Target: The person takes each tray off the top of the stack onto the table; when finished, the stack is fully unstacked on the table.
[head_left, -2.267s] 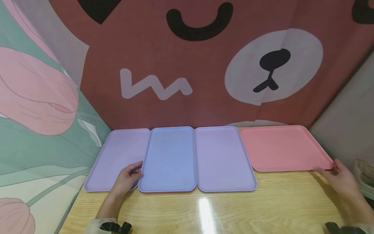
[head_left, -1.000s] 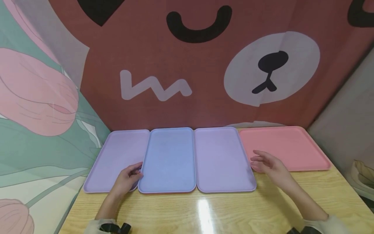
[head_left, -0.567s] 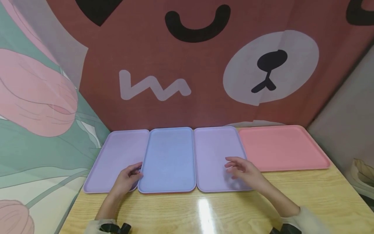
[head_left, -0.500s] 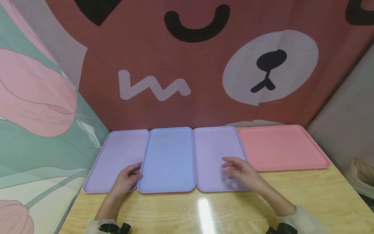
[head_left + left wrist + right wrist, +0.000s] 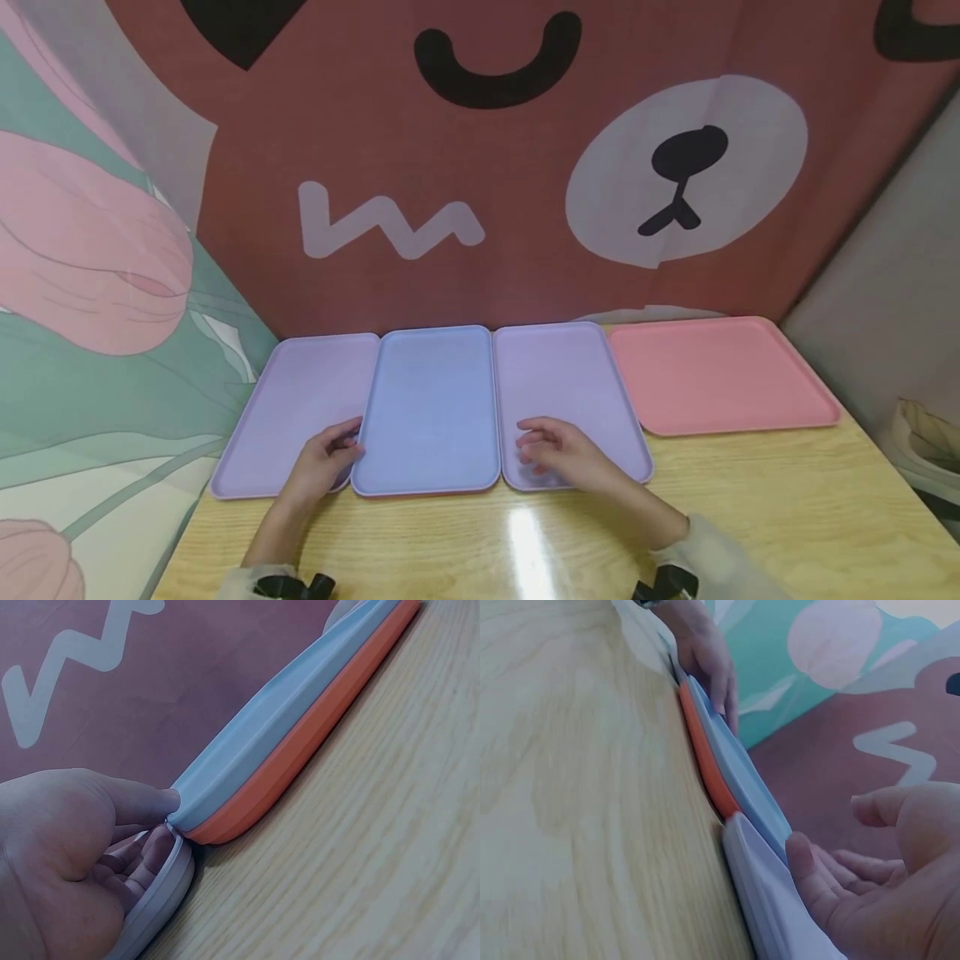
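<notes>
A blue tray (image 5: 427,408) lies on top of an orange-red tray (image 5: 247,817), whose edge shows below it in both wrist views. My left hand (image 5: 318,462) is over the left purple tray (image 5: 262,425), thumb and fingertips touching the blue tray's left edge near its front corner. Fingers curve loosely there without closing round the rim. My right hand (image 5: 562,454) hovers above the right purple tray (image 5: 555,367), fingers relaxed and slightly bent, holding nothing. In the right wrist view its thumb and fingers are apart, near where the blue and purple trays meet.
At the right end of the row lies a pink tray (image 5: 720,375), turned sideways. All trays are on a wooden table (image 5: 420,546), against a wall hanging (image 5: 360,283) with a bear print. A beige object (image 5: 926,437) sits beyond the table's right edge.
My right hand has left the pink tray's front right corner and travelled left, over the right purple tray. My left hand stays at the blue tray's edge; the trays look unmoved.
</notes>
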`<state>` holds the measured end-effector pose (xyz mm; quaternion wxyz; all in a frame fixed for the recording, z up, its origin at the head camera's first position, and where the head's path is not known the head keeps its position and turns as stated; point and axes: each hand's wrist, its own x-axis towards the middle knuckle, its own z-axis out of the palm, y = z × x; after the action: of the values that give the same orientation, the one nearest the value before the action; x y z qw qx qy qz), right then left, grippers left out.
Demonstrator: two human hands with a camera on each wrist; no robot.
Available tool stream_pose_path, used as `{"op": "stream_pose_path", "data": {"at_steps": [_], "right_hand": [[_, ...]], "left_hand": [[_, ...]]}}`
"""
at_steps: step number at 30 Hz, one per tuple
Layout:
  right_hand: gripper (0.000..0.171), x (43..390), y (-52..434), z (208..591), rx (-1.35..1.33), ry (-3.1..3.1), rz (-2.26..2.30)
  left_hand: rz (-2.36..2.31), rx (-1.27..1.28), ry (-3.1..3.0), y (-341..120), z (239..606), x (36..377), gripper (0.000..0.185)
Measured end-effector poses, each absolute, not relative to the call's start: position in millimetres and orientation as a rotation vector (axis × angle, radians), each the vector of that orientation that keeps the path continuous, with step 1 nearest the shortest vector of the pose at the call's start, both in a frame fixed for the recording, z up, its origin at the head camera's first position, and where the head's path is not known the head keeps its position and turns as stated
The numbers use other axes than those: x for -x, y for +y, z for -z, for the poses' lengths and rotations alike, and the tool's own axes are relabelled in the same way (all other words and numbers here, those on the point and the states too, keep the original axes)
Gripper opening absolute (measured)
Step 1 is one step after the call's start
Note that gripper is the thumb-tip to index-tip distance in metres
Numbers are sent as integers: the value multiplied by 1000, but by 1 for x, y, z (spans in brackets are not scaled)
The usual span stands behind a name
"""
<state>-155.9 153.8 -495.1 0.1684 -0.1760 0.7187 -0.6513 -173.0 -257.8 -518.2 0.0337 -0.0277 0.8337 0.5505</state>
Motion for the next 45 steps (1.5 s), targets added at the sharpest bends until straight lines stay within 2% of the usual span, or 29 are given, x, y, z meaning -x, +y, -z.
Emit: {"op": "stream_pose_path", "data": {"at_steps": [10, 17, 26, 34, 45], "right_hand": [[56, 148, 119, 498, 319, 2056, 1857], [52, 144, 115, 498, 265, 1988, 1935], [60, 145, 115, 500, 129, 1759, 2050], [59, 151, 120, 502, 129, 1581, 2083], [60, 149, 118, 506, 170, 1658, 2068]], "left_hand": [[-1687, 115, 2556, -258, 521, 172, 51], [-1681, 113, 2557, -258, 519, 172, 51], [-1654, 129, 2571, -258, 519, 171, 52], [-1680, 129, 2553, -257, 517, 171, 52], [-1656, 118, 2555, -256, 517, 172, 53]]}}
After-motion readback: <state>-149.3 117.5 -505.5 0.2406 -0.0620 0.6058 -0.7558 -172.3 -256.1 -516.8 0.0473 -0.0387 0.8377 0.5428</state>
